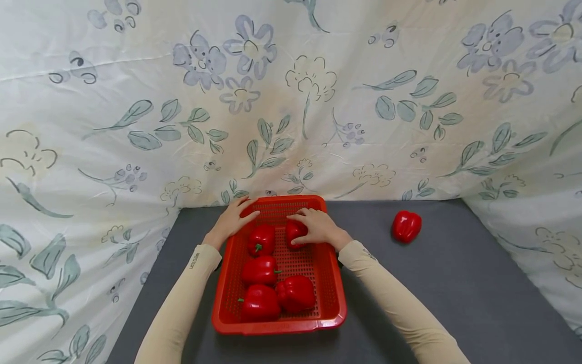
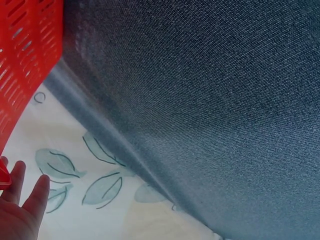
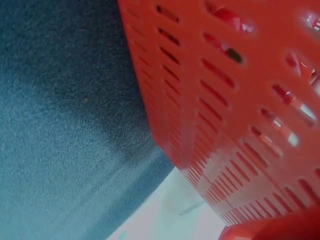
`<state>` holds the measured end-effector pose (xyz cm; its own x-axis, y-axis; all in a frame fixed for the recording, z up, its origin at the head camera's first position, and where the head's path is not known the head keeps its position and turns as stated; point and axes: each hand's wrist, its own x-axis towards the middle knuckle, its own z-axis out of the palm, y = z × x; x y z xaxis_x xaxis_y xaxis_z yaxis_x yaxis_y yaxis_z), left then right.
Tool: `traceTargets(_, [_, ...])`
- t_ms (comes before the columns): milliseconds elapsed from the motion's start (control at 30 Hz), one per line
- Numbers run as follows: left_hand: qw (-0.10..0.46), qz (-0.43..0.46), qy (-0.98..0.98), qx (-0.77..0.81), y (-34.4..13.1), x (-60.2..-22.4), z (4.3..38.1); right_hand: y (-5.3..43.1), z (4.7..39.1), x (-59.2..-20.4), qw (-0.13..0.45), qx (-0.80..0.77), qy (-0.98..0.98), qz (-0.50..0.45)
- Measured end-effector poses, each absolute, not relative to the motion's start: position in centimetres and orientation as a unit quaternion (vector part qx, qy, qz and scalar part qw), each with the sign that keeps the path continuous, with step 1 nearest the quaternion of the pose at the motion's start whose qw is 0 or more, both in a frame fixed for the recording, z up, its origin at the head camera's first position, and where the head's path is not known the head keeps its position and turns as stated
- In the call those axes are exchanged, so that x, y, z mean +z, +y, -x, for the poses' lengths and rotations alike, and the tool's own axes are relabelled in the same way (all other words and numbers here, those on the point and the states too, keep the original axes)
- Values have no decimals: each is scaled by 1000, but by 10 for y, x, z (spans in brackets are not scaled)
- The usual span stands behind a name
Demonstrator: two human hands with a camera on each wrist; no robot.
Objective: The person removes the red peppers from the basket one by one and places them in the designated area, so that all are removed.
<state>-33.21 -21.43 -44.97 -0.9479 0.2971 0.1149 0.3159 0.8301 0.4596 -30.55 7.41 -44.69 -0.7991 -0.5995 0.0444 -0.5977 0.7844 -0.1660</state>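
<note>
A red plastic basket [image 1: 336,303] with slotted walls holds several red bell peppers [image 1: 260,271] in the head view. My left hand [image 1: 230,221] lies over its far left rim, fingers loosely extended along the edge and thumb over the inside. In the left wrist view, spread fingers [image 2: 37,197] show beside the basket's rim. Reaching in over the right side, my right hand [image 1: 317,226] grips a red bell pepper [image 1: 294,233] near the far end, fingers over its top and thumb at its near side. The right wrist view shows the basket's outer wall [image 3: 210,100]; that hand is hidden there.
Another red bell pepper [image 1: 406,226] lies on the dark grey tabletop [image 1: 436,288], to the right of the basket. A white floral cloth [image 1: 291,167] hangs behind the table and along both sides.
</note>
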Motion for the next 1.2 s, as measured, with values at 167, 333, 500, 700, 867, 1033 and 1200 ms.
traceTargets(167, [23, 166, -955, -246, -215, -451, 333, 73, 305, -448, 7, -66, 947, 314])
traceTargets(333, [30, 170, -952, -251, -215, -453, 334, 72, 305, -450, 5, -61, 947, 316])
traceTargets(500, [26, 168, -952, -254, -215, -454, 335, 71, 305, -451, -5, -59, 947, 316])
traceTargets(700, [20, 166, -952, -257, -216, -454, 336, 72, 307, -453, -15, -62, 946, 317])
traceTargets(867, [15, 161, -953, -257, -215, -452, 335, 73, 307, -452, -19, -74, 945, 319])
traceTargets(1033, [14, 159, -953, -259, -215, -452, 333, 74, 305, -451, -22, -96, 940, 328])
traceTargets(1200, [14, 160, -953, -256, -215, -452, 332, 76, 304, -451, -32, -108, 935, 338])
